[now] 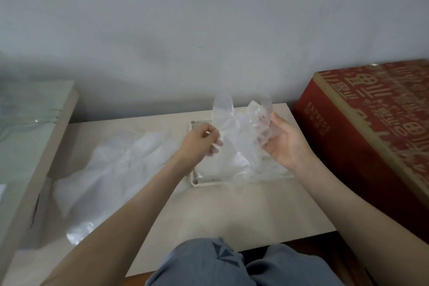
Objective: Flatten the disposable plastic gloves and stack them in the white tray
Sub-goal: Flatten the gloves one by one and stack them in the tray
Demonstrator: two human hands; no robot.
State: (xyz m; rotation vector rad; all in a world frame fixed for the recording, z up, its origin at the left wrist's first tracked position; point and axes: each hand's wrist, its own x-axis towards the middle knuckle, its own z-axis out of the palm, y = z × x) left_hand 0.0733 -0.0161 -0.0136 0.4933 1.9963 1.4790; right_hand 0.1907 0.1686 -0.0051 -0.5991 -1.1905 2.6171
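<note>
At the far left a pale raised ledge (34, 137) carries some clear plastic whose form is too blurred to make out. Beside it, on the light desk (232, 211), lies a pile of clear plastic gloves (111, 165), spread loosely and reaching from near the ledge toward the middle of the desk. Next comes the left hand (199, 144), back of the hand up, its fingers curled and pinching the near edge of a glove (239, 127). This glove is held in the air between the two hands, crumpled, with two of its finger parts standing upward against the wall. Directly beneath it sits the white tray (196, 182) on the desk, with round posts at its left corners; something white and filmy lies inside it, but how many layers cannot be told. The right hand (283, 146) is palm up, fingers curled round the crumpled right side of the glove. At the far right a red cardboard box (371, 141) with pale printing stands by the desk. At the bottom, the person's knees (209, 262) in grey-blue trousers show.
</note>
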